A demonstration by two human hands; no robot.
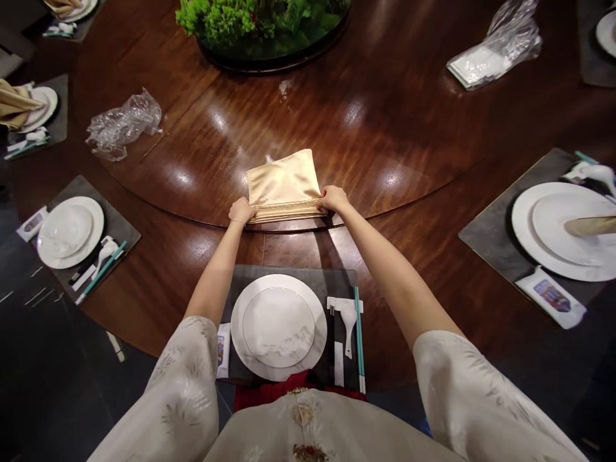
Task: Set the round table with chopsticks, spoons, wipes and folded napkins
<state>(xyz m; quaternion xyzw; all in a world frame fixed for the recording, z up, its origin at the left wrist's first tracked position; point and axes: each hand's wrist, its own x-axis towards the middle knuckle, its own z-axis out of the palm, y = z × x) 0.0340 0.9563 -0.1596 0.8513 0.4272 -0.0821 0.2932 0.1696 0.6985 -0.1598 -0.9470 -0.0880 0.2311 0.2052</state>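
A shiny gold cloth napkin (283,179) lies on the wooden turntable near its front rim, its near edge gathered into narrow pleats. My left hand (242,210) pinches the left end of the pleated strip, fingers curled in. At the opposite end, my right hand (333,198) grips the strip between thumb and fingers. The far part of the napkin is flat and unpleated. Below my arms sits a place setting: a small plate (278,326) on a larger white plate (240,327), with a white spoon (348,324) and teal-ended chopsticks (359,340) to the right.
Crumpled clear plastic (126,125) lies left on the turntable (202,135); a plastic-wrapped white stack (486,61) is at the far right. Green foliage (260,25) fills a central tray. Other settings flank mine, with a left plate (96,224) and a right plate (524,212).
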